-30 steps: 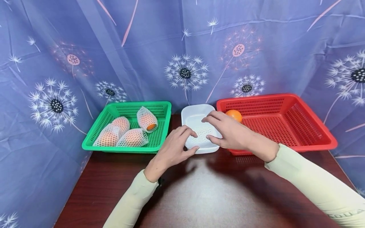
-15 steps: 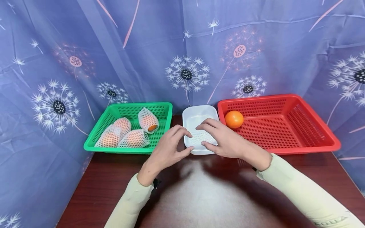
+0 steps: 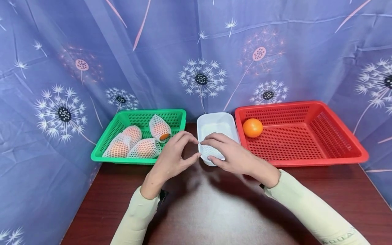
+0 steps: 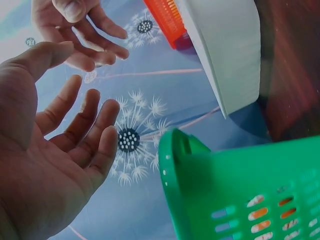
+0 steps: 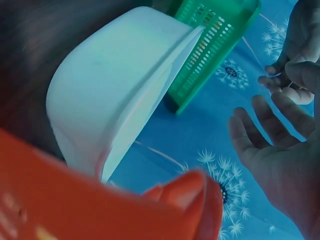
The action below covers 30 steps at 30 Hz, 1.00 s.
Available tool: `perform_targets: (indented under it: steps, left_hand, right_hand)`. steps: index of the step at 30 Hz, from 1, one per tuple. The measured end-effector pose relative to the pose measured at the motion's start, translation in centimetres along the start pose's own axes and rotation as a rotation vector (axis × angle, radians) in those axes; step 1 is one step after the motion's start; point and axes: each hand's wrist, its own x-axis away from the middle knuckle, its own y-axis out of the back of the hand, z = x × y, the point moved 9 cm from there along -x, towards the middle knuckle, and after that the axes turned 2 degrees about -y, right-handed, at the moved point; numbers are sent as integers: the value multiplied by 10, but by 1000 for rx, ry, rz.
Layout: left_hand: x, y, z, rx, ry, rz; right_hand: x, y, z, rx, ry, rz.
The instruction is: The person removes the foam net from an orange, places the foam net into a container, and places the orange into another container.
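My left hand [image 3: 173, 157] hovers between the green basket and the white tub, fingers loosely bent, holding nothing. Over the front of the white tub [image 3: 218, 122] is my right hand [image 3: 234, 154], also without anything in it. The fingertips of both hands nearly meet at the tub's left rim. White netting [image 3: 211, 152] lies in the tub, partly hidden by the right hand. Both wrist views show bare palms, the left palm [image 4: 55, 160] and the right palm [image 5: 285, 170], above the tub's side.
On the left, a green basket [image 3: 137, 161] holds several orange fruits in white foam nets [image 3: 144, 148]. A red basket [image 3: 306, 160] on the right contains one bare orange [image 3: 252, 128]. A patterned curtain [image 3: 153, 68] hangs behind the dark wooden table [image 3: 220, 211].
Both hands have drawn back slightly toward the body and to the left. The right hand has come closer to the left, uncovering the orange in the red basket.
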Motion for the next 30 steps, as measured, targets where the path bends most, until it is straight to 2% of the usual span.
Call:
perform_targets:
  steps: [10, 17, 26, 30]
  left_hand:
    - [9, 8, 14, -6, 88, 50]
    - [16, 23, 30, 15, 150, 72]
    - [29, 41, 53, -45, 231, 89]
    - [36, 49, 61, -47, 252, 95]
  right_hand:
    - [-8, -16, 9, -38, 55, -19]
    - [-15, -23, 18, -45, 73, -19]
    - [-26, -36, 25, -59, 78, -2]
    - [-30, -42, 29, -56, 108, -4]
